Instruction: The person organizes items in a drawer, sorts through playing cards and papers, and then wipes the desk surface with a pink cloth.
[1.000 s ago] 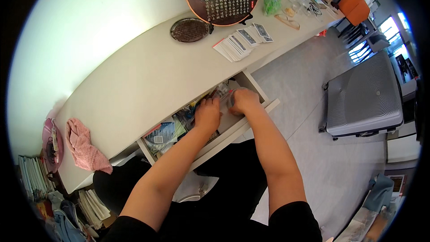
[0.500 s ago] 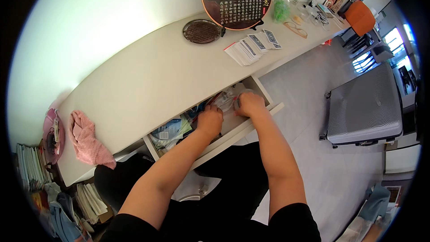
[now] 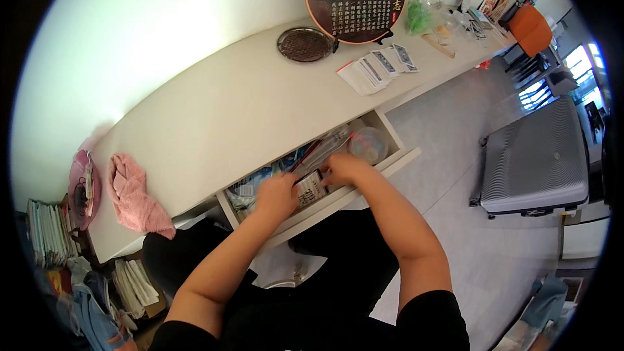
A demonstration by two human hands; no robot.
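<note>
A drawer (image 3: 398,160) stands pulled out of the white desk, with both hands inside it. Between them is a small flat box (image 3: 311,189), white with dark print and a dark edge. My left hand (image 3: 278,194) is closed at the box's left end. At its right end, the bent fingers of my right hand (image 3: 344,170) grip the edge. A round clear plastic tub (image 3: 368,145) sits in the drawer's right corner, beyond my right hand. Blue and white packets (image 3: 245,190) lie at the drawer's left, and a thin red stick-like thing (image 3: 305,156) lies behind the box.
On the desk (image 3: 208,117) are fanned playing cards (image 3: 370,75), a dark oval tray (image 3: 305,45), a round plaque on a stand (image 3: 354,0), glasses (image 3: 439,45) and a pink cloth (image 3: 135,194). A grey suitcase (image 3: 536,159) stands on the floor at right.
The printed box has come into view between my hands. My left hand has shifted left and nearer me; my right hand has moved left and down, off the clear tub, which now shows.
</note>
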